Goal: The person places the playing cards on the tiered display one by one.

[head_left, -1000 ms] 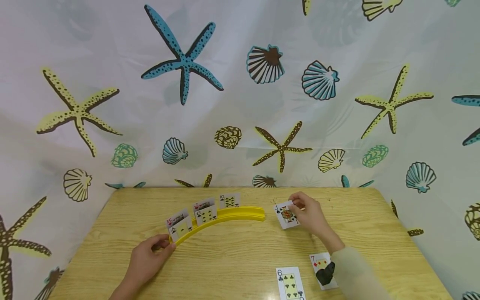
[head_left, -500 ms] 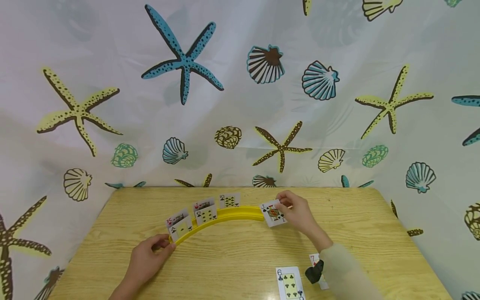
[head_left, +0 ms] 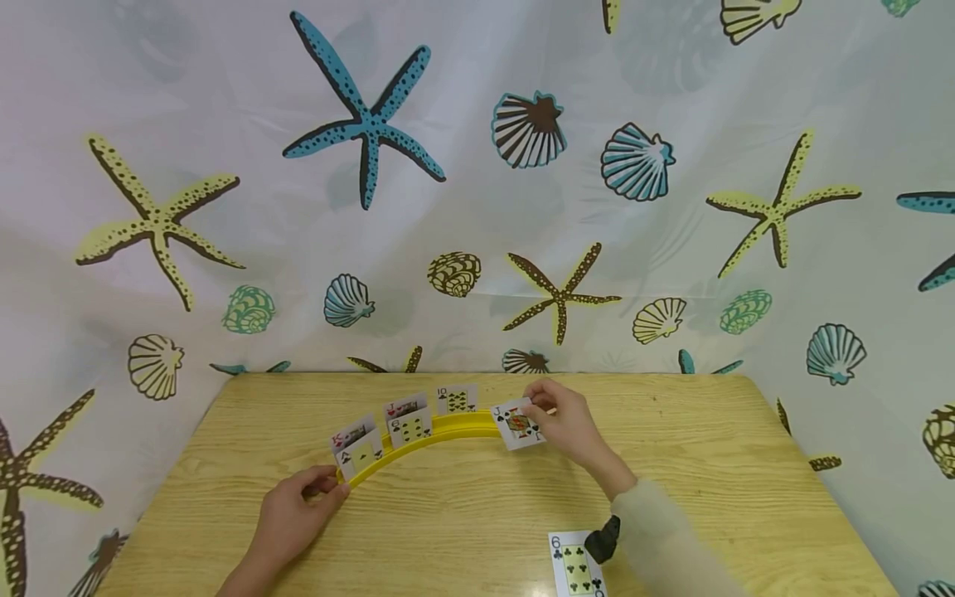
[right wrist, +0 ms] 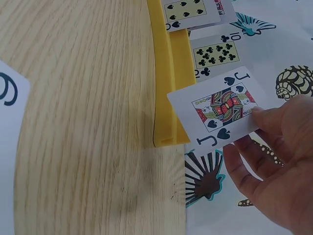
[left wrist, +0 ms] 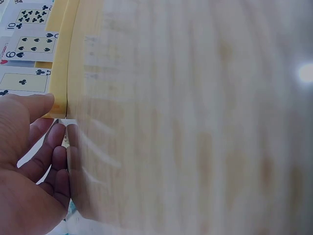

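My left hand (head_left: 294,514) grips the left end of the curved yellow card holder (head_left: 455,431), thumb in front and fingers behind. In my right hand (head_left: 570,427), a jack of spades (head_left: 515,424) is pinched by its right edge, tilted, in front of the holder's right end. The right wrist view has the jack (right wrist: 225,110) overlapping the holder's slot; whether it touches cannot be told. Standing in the holder are an ace of clubs (head_left: 363,455) before a red king (head_left: 351,433), a six of spades (head_left: 412,429) before a red jack (head_left: 405,407), and a ten of clubs (head_left: 458,400).
A six of clubs (head_left: 576,564) lies face up on the wooden table (head_left: 448,531) near the front. My right sleeve (head_left: 664,539) and a black wrist device (head_left: 603,539) pass beside it. A shell-patterned cloth (head_left: 477,207) hangs behind the table.
My right hand has carried the jack of spades leftward, from beside the holder to its right end. The sleeve now covers the seven of diamonds. My left hand has stayed put.
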Demonstrator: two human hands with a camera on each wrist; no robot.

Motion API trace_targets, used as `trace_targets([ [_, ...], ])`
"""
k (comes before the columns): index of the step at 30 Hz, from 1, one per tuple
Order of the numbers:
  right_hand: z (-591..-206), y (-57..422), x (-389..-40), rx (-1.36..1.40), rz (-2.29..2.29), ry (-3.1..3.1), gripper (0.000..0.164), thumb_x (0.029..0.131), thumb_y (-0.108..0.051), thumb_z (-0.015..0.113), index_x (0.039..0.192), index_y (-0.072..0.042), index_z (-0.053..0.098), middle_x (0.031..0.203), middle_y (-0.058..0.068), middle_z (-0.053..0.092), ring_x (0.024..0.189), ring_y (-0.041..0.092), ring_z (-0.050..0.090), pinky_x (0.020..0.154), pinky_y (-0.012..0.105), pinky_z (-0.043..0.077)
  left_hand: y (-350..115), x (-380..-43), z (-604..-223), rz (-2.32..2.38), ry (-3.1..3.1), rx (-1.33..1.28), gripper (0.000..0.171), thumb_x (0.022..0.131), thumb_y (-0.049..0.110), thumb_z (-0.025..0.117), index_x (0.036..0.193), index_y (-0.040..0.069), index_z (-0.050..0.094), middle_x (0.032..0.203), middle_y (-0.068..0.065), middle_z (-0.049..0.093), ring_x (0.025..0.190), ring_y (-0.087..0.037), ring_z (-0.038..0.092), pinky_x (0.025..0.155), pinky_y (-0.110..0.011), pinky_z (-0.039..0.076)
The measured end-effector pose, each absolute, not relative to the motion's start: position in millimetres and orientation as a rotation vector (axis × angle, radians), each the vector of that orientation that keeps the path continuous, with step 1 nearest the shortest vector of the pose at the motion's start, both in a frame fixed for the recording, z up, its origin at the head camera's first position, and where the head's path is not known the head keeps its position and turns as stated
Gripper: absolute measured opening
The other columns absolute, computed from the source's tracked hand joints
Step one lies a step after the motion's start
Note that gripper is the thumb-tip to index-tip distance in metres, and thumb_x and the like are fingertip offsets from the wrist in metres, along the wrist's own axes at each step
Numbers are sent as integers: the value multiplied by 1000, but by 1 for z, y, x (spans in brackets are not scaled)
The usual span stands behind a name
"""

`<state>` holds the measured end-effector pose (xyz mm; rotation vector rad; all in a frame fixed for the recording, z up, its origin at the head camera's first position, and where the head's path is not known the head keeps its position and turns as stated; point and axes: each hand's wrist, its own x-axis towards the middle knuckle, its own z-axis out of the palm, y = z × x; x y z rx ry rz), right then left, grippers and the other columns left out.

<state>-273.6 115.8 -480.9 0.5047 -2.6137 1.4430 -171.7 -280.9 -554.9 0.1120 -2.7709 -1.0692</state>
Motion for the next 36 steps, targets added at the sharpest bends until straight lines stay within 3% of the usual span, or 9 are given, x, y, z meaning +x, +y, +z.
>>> trace_targets([
  [15, -483, 97, -273, 520, 1496, -2583, 7, 100, -8, 72, 106, -9, 68, 97, 8, 76, 90, 20, 69, 80, 34, 56, -280, -169, -554, -1069, -2768, 113, 38, 95, 29, 80, 123, 2, 76, 96, -2, 79, 92, -20, 74, 84, -37, 56],
  [27, -483, 87, -274, 519, 1571, -2579, 7, 102, -8, 70, 107, -9, 66, 99, 10, 76, 90, 20, 70, 75, 32, 56, -280, -170, -553, -1063, -2773, 109, 38, 95, 29, 80, 123, 3, 76, 96, -1, 79, 92, -19, 74, 83, -36, 56],
  [36, -485, 78, -276, 537, 1602, -2553, 7, 102, -8, 70, 107, -10, 67, 101, 11, 76, 93, 24, 71, 80, 35, 59, -280, -171, -553, -1063, -2771, 109, 39, 95, 30, 80, 123, 3, 76, 96, -1, 79, 91, -17, 74, 81, -33, 55],
])
